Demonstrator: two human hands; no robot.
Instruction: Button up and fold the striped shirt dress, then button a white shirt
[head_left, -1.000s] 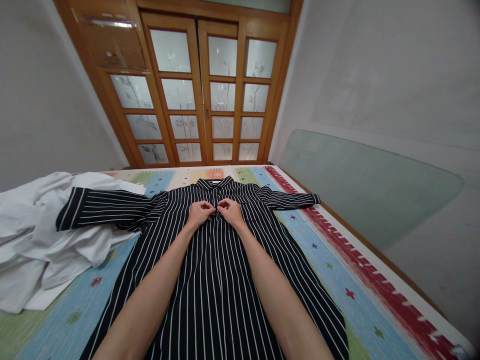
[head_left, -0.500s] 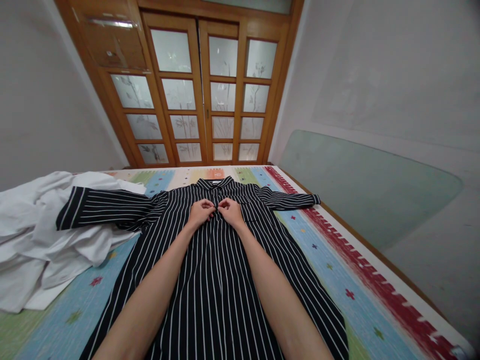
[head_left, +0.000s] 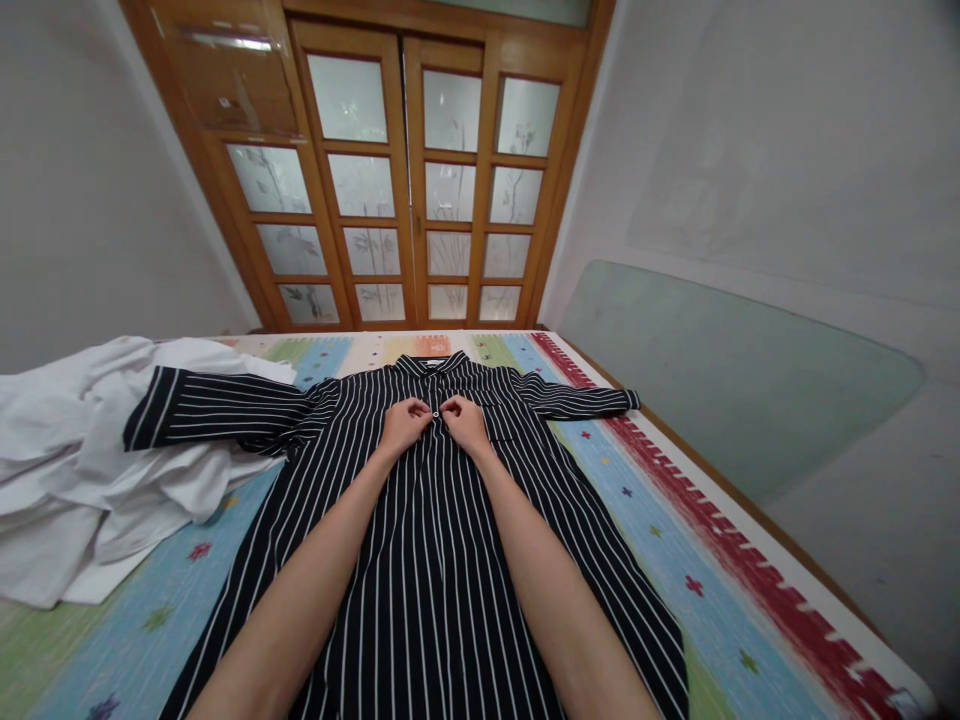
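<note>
A black shirt with thin white stripes lies face up and spread flat on a bed with a colourful striped cover. Its sleeves reach out to both sides. My left hand and my right hand rest side by side on the shirt's front placket just below the collar. Both hands have their fingers curled in a pinch on the cloth edges. A small white button shows between the fingertips.
A heap of white cloth lies on the left of the bed, partly under the shirt's left sleeve. Wooden doors with frosted glass panes stand beyond the bed's far end. A grey wall runs along the right side.
The hands have drawn slightly apart and the white button now shows between them. The view has shifted a little; the shirt lies as before.
</note>
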